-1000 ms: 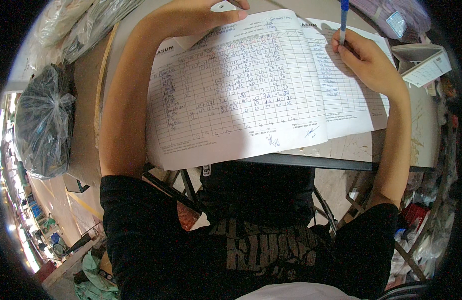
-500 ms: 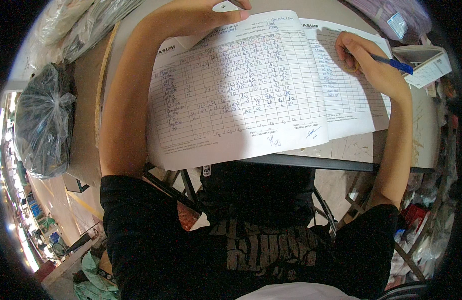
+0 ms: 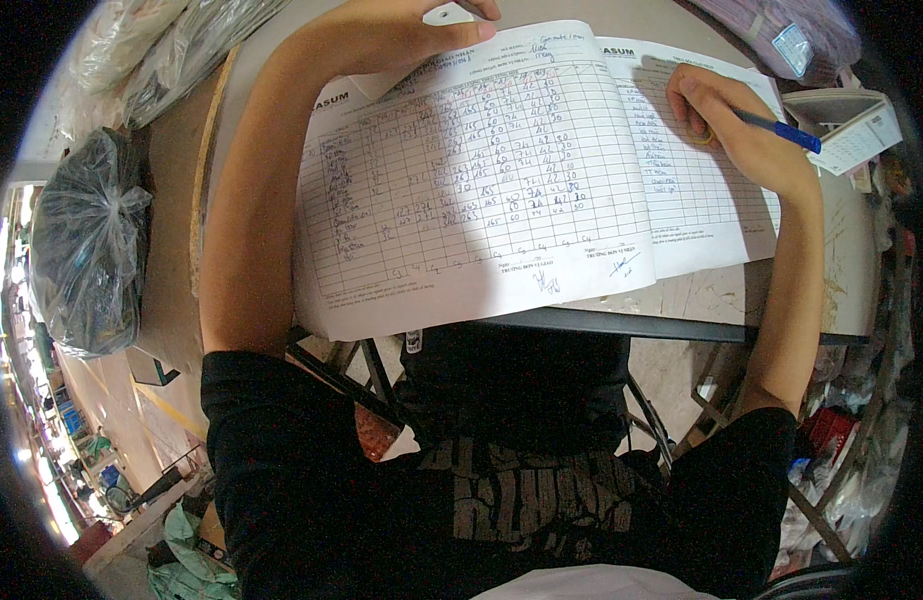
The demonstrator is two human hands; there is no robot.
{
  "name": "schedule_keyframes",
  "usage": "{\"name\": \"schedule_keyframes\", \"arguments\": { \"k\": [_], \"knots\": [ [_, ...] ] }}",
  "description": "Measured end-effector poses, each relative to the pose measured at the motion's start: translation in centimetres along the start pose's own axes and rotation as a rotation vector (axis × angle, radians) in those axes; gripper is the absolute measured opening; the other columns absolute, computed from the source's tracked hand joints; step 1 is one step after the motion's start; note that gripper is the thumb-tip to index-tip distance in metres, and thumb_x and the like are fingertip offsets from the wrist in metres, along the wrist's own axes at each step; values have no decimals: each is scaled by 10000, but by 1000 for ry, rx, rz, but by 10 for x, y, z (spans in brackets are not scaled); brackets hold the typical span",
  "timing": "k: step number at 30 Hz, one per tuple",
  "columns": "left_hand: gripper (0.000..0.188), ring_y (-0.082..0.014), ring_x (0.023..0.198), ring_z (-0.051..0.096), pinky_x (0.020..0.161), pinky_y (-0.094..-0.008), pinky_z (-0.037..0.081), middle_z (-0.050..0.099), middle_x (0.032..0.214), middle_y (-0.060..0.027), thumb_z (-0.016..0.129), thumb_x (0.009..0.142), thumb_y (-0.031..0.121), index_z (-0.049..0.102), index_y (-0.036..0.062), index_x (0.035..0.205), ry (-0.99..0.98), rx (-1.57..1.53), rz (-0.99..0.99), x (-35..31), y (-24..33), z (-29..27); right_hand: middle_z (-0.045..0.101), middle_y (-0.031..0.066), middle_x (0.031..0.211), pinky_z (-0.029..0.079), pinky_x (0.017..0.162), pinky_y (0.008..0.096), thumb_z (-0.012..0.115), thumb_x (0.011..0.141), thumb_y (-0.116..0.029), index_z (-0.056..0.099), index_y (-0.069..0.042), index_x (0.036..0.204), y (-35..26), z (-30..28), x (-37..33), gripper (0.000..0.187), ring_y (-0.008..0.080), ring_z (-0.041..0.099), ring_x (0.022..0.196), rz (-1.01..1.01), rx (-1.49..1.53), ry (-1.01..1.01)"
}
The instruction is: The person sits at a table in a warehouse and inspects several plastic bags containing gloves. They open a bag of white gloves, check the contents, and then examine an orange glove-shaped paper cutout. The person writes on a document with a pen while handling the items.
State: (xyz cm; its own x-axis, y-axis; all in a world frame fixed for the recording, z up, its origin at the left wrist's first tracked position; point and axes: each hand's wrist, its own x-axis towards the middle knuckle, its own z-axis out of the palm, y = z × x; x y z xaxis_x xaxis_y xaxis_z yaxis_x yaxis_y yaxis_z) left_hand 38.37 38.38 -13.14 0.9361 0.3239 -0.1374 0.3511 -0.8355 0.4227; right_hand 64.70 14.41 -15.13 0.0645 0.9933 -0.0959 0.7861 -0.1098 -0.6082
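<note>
A filled-in paper form [image 3: 401, 290] with a printed table and handwritten entries lies in front of me, overlapping a second form [image 3: 711, 225] on its right. My right hand [image 3: 726, 125] is closed round a blue pen [image 3: 781, 130], resting on the second form's upper part. The pen's tip is hidden by the fingers. At the top edge of the picture my left hand [image 3: 421, 35] bends over the first form's upper edge, thumb against the paper. Its fingers are partly cut off. Beside them shows a small white piece with a dark hole [image 3: 443, 15].
The table [image 3: 831, 270] carries a small standing calendar [image 3: 861, 135] at the right. Plastic-wrapped bundles [image 3: 781, 40] lie at the far right, and more clear plastic [image 3: 171, 80] at the far left. A tied dark bag [image 3: 91, 240] stands left of my arm.
My right hand and the pen have shifted very slightly leftward. The forms and my left hand look unmoved.
</note>
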Motion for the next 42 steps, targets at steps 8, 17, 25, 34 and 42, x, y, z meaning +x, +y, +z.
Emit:
{"name": "schedule_keyframes", "arguments": {
  "k": [8,17,25,34,42],
  "knots": [
    [342,-299,1253,566,1076,-394,436,631,1317,-159,606,1032,281,635,82,1309,-4,-25,65,-6,8,-3,493,20,826,391,669,272,482,1005,-141,527,-33,972,-10,5,3,122,103,439,761,-149,-19,67],
    [284,-308,1184,608,1023,-399,474,667,1222,-163,649,979,194,683,41,1215,-49,-21,110,-1,8,-4,506,1,867,410,766,251,485,1028,-138,556,-44,1002,-8,1,1,121,92,481,815,-211,29,318],
    [229,-315,1135,614,994,-391,486,665,1180,-155,693,943,161,685,36,1134,92,66,108,1,14,8,555,27,884,420,822,269,484,1070,-161,585,-32,1014,14,-14,1,173,108,504,859,-373,-30,507],
    [223,-329,1100,636,980,-399,501,688,1140,-171,673,937,158,694,25,1115,184,32,225,-11,26,8,523,13,871,394,746,244,480,1076,-129,602,-17,1072,12,-7,4,166,87,473,802,-425,153,552],
    [452,-333,1117,692,991,-418,537,727,1180,-179,717,862,296,691,114,1275,348,69,294,17,-21,13,553,-35,914,329,620,207,561,1060,-228,635,-54,1088,4,2,-9,191,34,403,707,-290,-18,680]
  ]
}}
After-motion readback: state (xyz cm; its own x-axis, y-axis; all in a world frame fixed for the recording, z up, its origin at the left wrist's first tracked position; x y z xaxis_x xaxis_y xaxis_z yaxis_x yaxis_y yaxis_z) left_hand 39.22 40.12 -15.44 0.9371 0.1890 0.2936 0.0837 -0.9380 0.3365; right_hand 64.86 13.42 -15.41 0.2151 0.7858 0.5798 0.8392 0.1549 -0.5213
